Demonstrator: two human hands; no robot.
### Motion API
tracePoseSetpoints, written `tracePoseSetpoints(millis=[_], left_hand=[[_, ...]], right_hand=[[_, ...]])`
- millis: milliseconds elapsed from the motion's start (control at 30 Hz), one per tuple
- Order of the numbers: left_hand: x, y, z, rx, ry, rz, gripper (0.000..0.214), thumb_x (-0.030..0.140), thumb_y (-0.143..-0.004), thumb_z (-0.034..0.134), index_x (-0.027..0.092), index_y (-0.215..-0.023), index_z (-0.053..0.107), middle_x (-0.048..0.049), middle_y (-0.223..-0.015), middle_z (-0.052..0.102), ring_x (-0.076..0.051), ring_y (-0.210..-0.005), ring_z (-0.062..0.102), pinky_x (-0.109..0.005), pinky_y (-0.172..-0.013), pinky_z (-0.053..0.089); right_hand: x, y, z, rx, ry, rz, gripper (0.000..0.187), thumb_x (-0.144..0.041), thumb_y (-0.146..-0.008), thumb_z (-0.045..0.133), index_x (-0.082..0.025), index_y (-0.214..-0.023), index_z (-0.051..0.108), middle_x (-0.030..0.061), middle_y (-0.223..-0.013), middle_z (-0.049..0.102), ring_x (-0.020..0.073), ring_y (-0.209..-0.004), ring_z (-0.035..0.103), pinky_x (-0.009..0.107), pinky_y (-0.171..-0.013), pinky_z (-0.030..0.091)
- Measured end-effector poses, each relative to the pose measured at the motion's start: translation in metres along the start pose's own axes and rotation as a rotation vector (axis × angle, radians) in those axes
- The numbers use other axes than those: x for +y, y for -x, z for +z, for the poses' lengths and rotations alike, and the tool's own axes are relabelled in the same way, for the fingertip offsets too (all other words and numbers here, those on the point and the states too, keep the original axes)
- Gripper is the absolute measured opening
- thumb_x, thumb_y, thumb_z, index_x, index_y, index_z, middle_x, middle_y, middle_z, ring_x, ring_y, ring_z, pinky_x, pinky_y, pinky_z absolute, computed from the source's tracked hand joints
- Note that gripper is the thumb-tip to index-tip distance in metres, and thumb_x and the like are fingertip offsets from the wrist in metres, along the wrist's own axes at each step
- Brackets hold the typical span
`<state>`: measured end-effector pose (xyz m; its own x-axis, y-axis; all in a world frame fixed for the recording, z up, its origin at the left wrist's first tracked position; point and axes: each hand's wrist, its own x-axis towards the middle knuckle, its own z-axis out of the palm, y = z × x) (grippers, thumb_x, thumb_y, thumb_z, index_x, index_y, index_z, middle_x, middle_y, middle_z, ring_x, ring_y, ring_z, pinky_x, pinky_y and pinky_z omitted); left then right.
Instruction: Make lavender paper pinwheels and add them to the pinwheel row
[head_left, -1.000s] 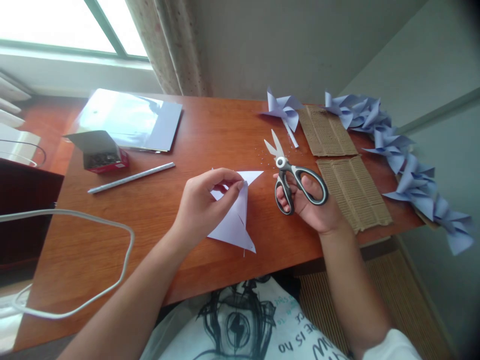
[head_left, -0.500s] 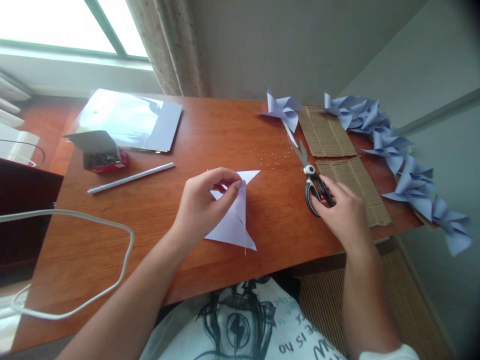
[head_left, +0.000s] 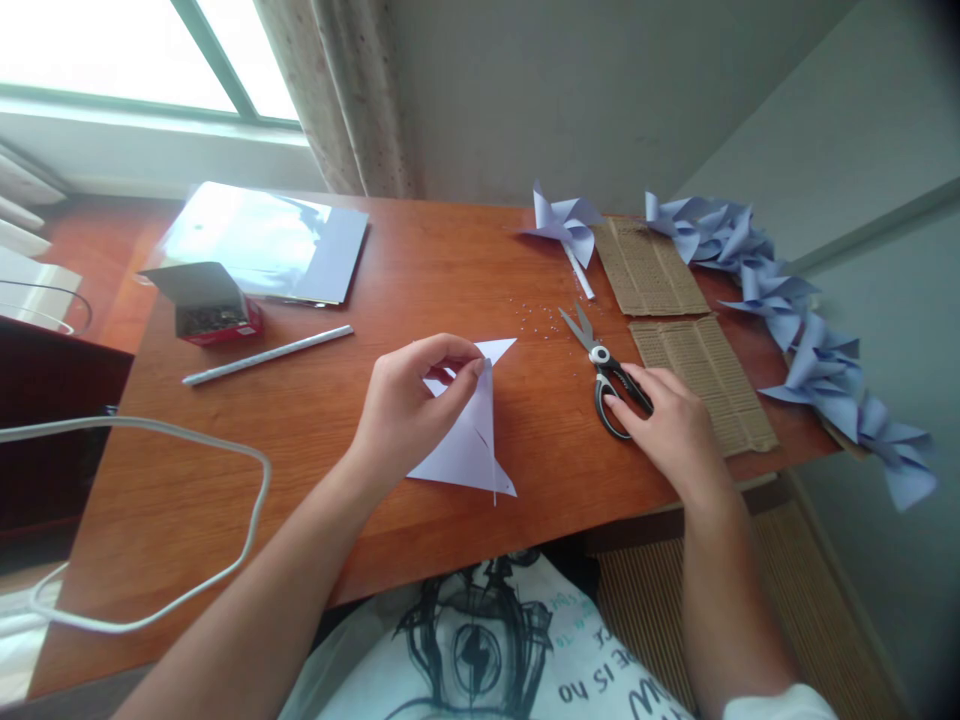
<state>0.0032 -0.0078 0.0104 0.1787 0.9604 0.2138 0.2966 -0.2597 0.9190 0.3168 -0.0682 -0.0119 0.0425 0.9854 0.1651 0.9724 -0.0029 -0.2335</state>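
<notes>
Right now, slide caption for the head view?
Left hand pinches folded paper, right hand holds scissors, with paper pinwheels and corrugated cardboard pieces at right.

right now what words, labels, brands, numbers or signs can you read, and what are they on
"IS NO": on the shirt; the lettering around it is partly cut off or unclear.
Lightning bolt sign: also on the shirt.
Green lettering on the shirt: too blurred to read.
Marking on the scissors: too small to read.
Label on the red box: too small to read.

The right hand (head_left: 667, 415) has flipped over, palm down now. Its scissors (head_left: 599, 356) have slid away from the pinwheel's stick (head_left: 580, 273).
</notes>
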Motion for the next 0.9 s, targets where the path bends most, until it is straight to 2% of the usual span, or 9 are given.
tracePoseSetpoints(millis=[67, 133, 233, 400, 500, 667, 900], left_hand=[[0.000, 0.000, 0.000, 0.001, -0.007, 0.003, 0.008, 0.023, -0.087, 0.068, 0.018, -0.086, 0.074, -0.0033, -0.082, 0.076, -0.015, -0.073, 0.069, -0.024, -0.069, 0.056], [0.000, -0.001, 0.000, 0.004, -0.010, 0.004, 0.008, 0.023, -0.086, 0.068, 0.018, -0.085, 0.074, -0.0030, -0.081, 0.075, -0.015, -0.072, 0.069, -0.024, -0.069, 0.055], [0.000, -0.001, 0.001, 0.024, -0.015, -0.003, 0.008, 0.023, -0.085, 0.068, 0.018, -0.084, 0.073, -0.0021, -0.080, 0.075, -0.014, -0.071, 0.069, -0.023, -0.069, 0.055], [-0.003, -0.002, 0.002, 0.067, -0.029, -0.011, 0.006, 0.021, -0.085, 0.068, 0.018, -0.085, 0.073, -0.0011, -0.080, 0.075, -0.013, -0.071, 0.068, -0.022, -0.068, 0.054], [-0.005, -0.004, 0.000, 0.088, -0.023, -0.022, 0.006, 0.021, -0.086, 0.067, 0.017, -0.086, 0.072, -0.0012, -0.081, 0.075, -0.013, -0.071, 0.068, -0.023, -0.068, 0.055], [-0.008, -0.010, -0.007, 0.145, -0.037, -0.049, 0.006, 0.021, -0.086, 0.068, 0.017, -0.084, 0.071, -0.0015, -0.080, 0.074, -0.013, -0.070, 0.067, -0.023, -0.067, 0.053], [-0.008, -0.008, -0.005, 0.051, 0.009, -0.024, 0.007, 0.018, -0.086, 0.067, 0.017, -0.090, 0.072, -0.0017, -0.086, 0.074, -0.013, -0.076, 0.068, -0.022, -0.070, 0.054]], right_hand=[[-0.003, -0.001, -0.004, 0.002, -0.003, -0.003, 0.036, -0.036, -0.090, 0.065, -0.021, -0.122, 0.068, 0.0124, -0.115, 0.072, 0.0338, -0.105, 0.069, 0.049, -0.091, 0.055], [-0.013, -0.003, -0.008, 0.057, -0.035, 0.002, 0.033, -0.035, -0.091, 0.066, -0.020, -0.120, 0.069, 0.0126, -0.113, 0.072, 0.0330, -0.103, 0.069, 0.049, -0.092, 0.055], [-0.046, -0.008, -0.014, 0.145, -0.225, -0.034, 0.026, -0.033, -0.093, 0.064, -0.020, -0.115, 0.070, 0.0103, -0.107, 0.073, 0.0264, -0.094, 0.071, 0.044, -0.088, 0.057], [-0.121, -0.027, -0.011, -0.007, -0.655, -0.236, 0.023, -0.034, -0.093, 0.068, -0.023, -0.114, 0.067, 0.0058, -0.103, 0.073, 0.0198, -0.091, 0.070, 0.034, -0.084, 0.058], [-0.149, -0.044, 0.003, -0.054, -0.725, -0.262, 0.026, -0.029, -0.089, 0.072, -0.024, -0.114, 0.067, 0.0049, -0.102, 0.074, 0.0203, -0.092, 0.071, 0.034, -0.083, 0.059], [-0.159, -0.065, 0.028, -0.057, -0.830, -0.220, 0.015, -0.015, -0.088, 0.064, -0.022, -0.100, 0.071, 0.0037, -0.095, 0.078, 0.0186, -0.086, 0.074, 0.031, -0.080, 0.059], [-0.150, -0.062, 0.037, -0.122, -1.121, -0.040, 0.009, -0.025, -0.089, 0.067, -0.021, -0.092, 0.074, 0.0031, -0.087, 0.077, 0.0199, -0.083, 0.074, 0.032, -0.076, 0.058]])
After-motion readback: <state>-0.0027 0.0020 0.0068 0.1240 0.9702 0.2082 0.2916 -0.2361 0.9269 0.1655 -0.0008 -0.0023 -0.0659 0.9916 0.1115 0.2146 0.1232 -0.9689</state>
